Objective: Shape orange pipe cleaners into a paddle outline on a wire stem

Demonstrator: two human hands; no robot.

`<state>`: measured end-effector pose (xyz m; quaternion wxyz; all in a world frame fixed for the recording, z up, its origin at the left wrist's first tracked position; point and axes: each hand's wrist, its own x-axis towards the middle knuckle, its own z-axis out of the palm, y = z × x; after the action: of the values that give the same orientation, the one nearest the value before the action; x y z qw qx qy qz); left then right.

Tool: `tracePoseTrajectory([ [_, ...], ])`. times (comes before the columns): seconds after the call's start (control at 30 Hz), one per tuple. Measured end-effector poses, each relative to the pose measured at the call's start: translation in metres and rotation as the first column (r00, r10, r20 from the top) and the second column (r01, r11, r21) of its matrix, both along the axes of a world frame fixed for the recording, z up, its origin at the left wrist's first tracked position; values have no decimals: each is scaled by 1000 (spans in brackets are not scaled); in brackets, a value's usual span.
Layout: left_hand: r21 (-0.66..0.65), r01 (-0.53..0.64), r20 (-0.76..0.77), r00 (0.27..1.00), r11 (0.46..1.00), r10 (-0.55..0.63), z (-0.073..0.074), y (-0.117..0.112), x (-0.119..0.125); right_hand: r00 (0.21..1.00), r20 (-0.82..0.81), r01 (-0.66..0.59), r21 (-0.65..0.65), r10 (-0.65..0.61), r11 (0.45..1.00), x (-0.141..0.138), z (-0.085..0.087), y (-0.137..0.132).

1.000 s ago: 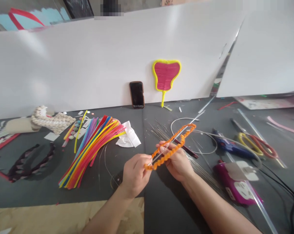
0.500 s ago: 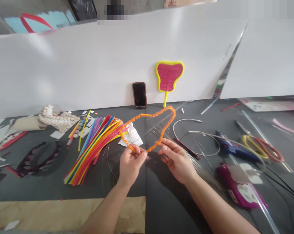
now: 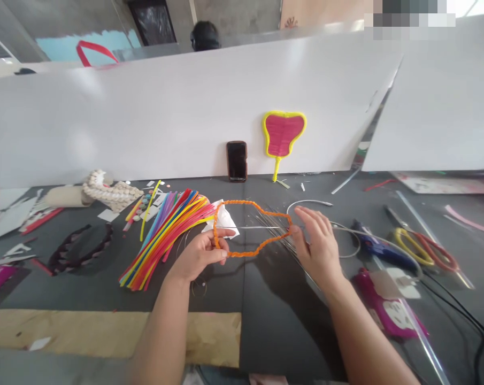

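My left hand [image 3: 204, 250] is closed on the left end of an orange loop [image 3: 245, 254], a twisted fuzzy stem bent into a closed outline. The loop is held above the dark table, wide at the left and narrower at the right. My right hand [image 3: 317, 243] is by its narrow end, fingers stretched and apart from the thumb; whether they touch it I cannot tell. A thin straight wire [image 3: 258, 228] runs across the loop's middle. Behind stands a pink fan-like piece [image 3: 282, 135] with a yellow fuzzy edge and stem, against the white board.
Left of my hands lie a bundle of coloured pipe cleaners [image 3: 165, 235], a white paper [image 3: 228, 220] and a dark braided headband [image 3: 81, 248]. A phone [image 3: 237, 161] leans on the white board [image 3: 145, 117]. At right are a blue glue gun [image 3: 380, 246], scissors [image 3: 426, 248] and a purple power strip [image 3: 390, 310].
The orange loop has turned, its narrow end now pointing right. My left hand has moved left to its wide end. My right hand has shifted right, its fingers straightened from a pinch.
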<state>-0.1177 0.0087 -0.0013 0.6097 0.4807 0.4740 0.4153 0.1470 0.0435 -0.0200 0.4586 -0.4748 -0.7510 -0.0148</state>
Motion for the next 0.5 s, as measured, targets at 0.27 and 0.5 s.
tracePoseTrajectory([
  [0.27,123,-38,-44,998,992,44,2,-3,-1,996,55,-63,-169,73,984,-8,-14,0],
  [0.5,209,-222,317,937,952,149,-5,-1,14,947,-323,-92,-287,-6,953,-14,-15,-5],
])
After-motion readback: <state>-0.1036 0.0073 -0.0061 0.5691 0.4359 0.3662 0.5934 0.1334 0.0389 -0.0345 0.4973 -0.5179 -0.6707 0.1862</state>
